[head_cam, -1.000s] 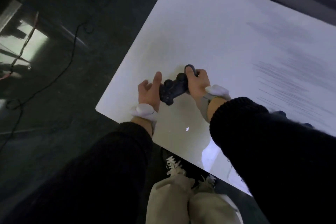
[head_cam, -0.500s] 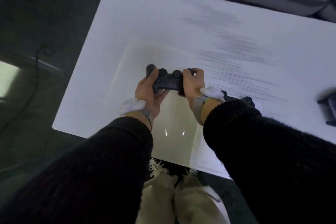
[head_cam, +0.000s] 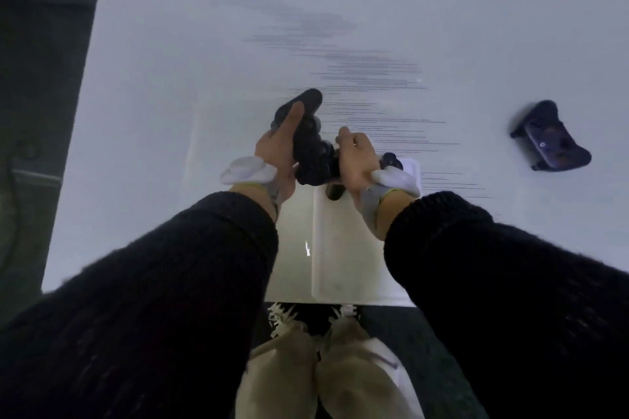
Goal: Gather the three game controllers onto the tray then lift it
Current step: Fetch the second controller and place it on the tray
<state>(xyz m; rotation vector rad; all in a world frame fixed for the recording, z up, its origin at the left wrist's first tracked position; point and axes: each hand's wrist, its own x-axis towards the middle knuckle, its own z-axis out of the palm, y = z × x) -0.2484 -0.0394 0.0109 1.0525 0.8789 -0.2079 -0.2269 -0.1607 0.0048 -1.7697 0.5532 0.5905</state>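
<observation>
We hold a dark controller (head_cam: 311,143) in both hands just above the far end of the white tray (head_cam: 340,248), presumably to set it down there. Our left hand (head_cam: 277,150) wraps one grip, its fingers (head_cam: 294,114) curled along it; our right hand (head_cam: 355,158) closes on the other. A second controller (head_cam: 391,161) (mostly hidden by the right wrist) seems already on the tray. The third controller (head_cam: 549,141) lies well apart on the tabletop (head_cam: 170,78), still to fetch.

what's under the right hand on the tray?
Beneath the right hand, a second dark game controller lies on the white rectangular tray; only its grip ends show. Its middle is covered by the hand and the black controller both hands hold.
</observation>
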